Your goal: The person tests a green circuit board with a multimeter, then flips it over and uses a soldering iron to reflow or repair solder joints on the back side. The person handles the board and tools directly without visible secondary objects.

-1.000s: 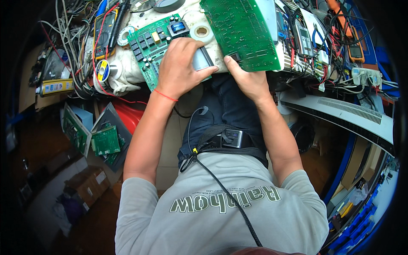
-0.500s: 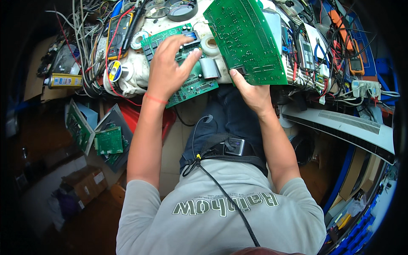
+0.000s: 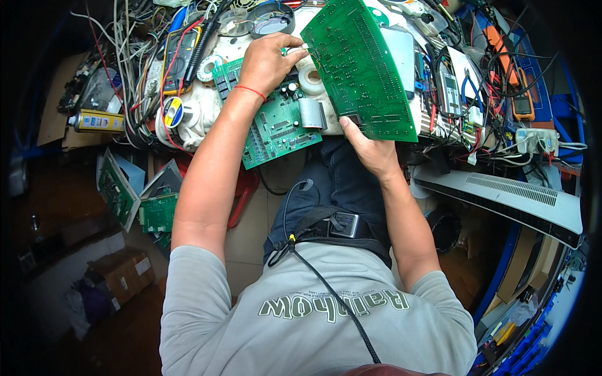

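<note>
Left hand (image 3: 271,61): palm down above the far end of the small board; fingers curled, thumb and forefinger drawn almost together at a white connector (image 3: 303,47) by the left edge of the large board. Whether the connector is firmly pinched cannot be told at this size. Red cord (image 3: 251,93) about the wrist.

Right hand (image 3: 374,149): closed on the near edge of the large board, thumb on the upper face beside a dark chip (image 3: 355,119), fingers underneath and mostly hidden.

Large board (image 3: 360,72): green, dotted with solder points on the face in view; held aslant in the right hand, over the front of the surface (image 3: 212,45).

Small board (image 3: 276,122): green, populated; at the front of the surface, near end overhanging; left forearm across its left side. Grey ribbon cable (image 3: 310,114) at its right edge.

Tape roll (image 3: 311,79): pale, between the two boards.

Left of the hands: yellow-edged multimeter (image 3: 180,57) with a red lead across it; spool (image 3: 173,113), yellow and blue label; yellow can (image 3: 99,121), lying on its side.

Beyond the left hand: round grey dish (image 3: 272,20).

Right of the large board: blue-handled pliers (image 3: 467,76); orange meter (image 3: 522,105).
</note>
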Motion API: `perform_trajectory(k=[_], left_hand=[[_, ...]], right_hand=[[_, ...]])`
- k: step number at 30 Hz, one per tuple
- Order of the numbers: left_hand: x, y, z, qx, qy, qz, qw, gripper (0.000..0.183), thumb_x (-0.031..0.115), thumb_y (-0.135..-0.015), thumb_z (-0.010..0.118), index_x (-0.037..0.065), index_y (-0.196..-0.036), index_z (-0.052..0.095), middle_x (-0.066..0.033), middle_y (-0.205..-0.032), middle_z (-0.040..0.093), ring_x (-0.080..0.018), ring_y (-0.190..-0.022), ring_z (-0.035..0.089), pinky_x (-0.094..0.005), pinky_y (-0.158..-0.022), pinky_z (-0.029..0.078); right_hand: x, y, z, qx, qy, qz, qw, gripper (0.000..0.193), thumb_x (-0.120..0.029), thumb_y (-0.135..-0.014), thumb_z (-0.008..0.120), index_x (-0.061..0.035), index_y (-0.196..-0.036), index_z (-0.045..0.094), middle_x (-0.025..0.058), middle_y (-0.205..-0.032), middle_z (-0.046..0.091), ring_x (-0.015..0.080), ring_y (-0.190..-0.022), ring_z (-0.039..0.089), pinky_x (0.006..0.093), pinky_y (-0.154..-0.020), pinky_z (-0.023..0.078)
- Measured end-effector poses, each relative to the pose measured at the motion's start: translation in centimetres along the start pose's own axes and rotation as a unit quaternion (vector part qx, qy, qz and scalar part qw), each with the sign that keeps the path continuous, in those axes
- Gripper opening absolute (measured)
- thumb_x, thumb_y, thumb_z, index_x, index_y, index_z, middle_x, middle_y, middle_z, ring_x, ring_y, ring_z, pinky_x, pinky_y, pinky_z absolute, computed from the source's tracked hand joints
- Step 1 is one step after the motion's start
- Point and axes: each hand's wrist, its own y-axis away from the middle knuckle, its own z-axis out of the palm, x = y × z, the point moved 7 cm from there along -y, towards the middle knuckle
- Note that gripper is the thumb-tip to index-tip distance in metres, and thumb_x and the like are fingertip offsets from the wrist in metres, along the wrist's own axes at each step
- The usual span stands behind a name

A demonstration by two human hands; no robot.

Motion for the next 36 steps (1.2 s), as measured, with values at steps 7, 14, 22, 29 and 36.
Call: perform_trajectory(k=[7, 14, 22, 29, 36], left_hand=[[-0.4, 0.0, 0.2, -0.01, 0.047, -0.044, 0.998, 0.019, 0.013, -0.087, 0.081, 0.002, -0.101, 0.079, -0.0084, -0.108, 0.078, -0.0181, -0.092, 0.075, -0.0292, -0.084, 0.059], [-1.2, -0.1, 0.4, -0.046, 0.063, -0.064, 0.995, 0.018, 0.013, -0.088, 0.081, 0.002, -0.102, 0.079, -0.0087, -0.108, 0.078, -0.0165, -0.094, 0.075, -0.0288, -0.085, 0.059], [-1.6, -0.1, 0.8, -0.053, 0.102, -0.076, 0.991, 0.019, 0.014, -0.087, 0.082, 0.003, -0.102, 0.08, -0.0095, -0.107, 0.079, -0.0172, -0.095, 0.075, -0.0288, -0.087, 0.059], [-0.8, 0.4, 1.0, 0.076, 0.09, -0.073, 0.99, 0.017, 0.013, -0.083, 0.082, 0.002, -0.096, 0.08, -0.0109, -0.098, 0.079, -0.0203, -0.086, 0.077, -0.0297, -0.078, 0.061], [-2.2, 0.1, 1.3, -0.031, 0.134, -0.123, 0.983, 0.024, 0.014, -0.087, 0.082, 0.0, -0.106, 0.08, -0.009, -0.107, 0.08, -0.0146, -0.098, 0.074, -0.0275, -0.091, 0.057]], right_hand=[[0.1, -0.4, -0.4, -0.01, -0.003, -0.011, 1.0, 0.027, -0.009, -0.089, 0.079, 0.0008, -0.112, 0.07, 0.0112, -0.103, 0.073, 0.0242, -0.088, 0.069, 0.0364, -0.079, 0.054], [0.3, -1.3, -1.0, -0.038, -0.027, -0.006, 0.999, 0.028, -0.008, -0.09, 0.079, 0.0009, -0.115, 0.07, 0.0107, -0.106, 0.074, 0.0219, -0.092, 0.069, 0.0355, -0.082, 0.055], [0.6, -1.1, -1.5, -0.017, -0.046, 0.033, 0.998, 0.029, -0.01, -0.091, 0.078, 0.0006, -0.117, 0.07, 0.0103, -0.109, 0.073, 0.022, -0.095, 0.069, 0.0356, -0.086, 0.054], [-0.7, 0.0, 0.4, 0.042, 0.002, 0.015, 0.999, 0.025, -0.009, -0.09, 0.077, 0.0002, -0.112, 0.071, 0.0122, -0.102, 0.074, 0.0259, -0.088, 0.07, 0.0375, -0.081, 0.055], [-0.7, -0.5, -0.3, 0.009, -0.004, 0.014, 1.0, 0.025, -0.01, -0.09, 0.077, 0.0, -0.112, 0.071, 0.0112, -0.104, 0.074, 0.0254, -0.091, 0.07, 0.0368, -0.082, 0.054]])
